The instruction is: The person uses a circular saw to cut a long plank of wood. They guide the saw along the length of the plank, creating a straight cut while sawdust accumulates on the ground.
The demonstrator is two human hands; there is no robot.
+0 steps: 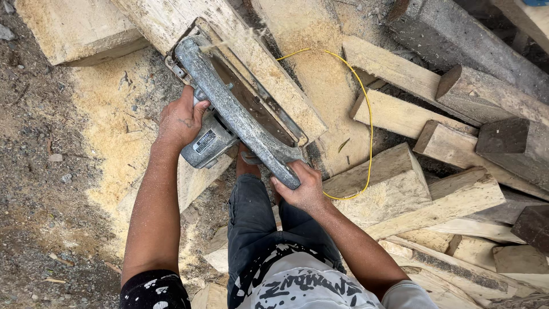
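Circular saw (243,109) rests on pale timber beam (229,51), long axis running diagonal, upper-left to lower-right. Left hand (180,120) clenched round motor-side grip; right hand (303,186) clenched round rear handle, nearer body. Beam extends up-left, ahead of both hands. Sawdust spraying at front.

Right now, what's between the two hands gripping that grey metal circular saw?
In the head view, the grey metal circular saw's long curved guard and motor housing span the stretch from the left hand to the right hand; nothing else lies there.
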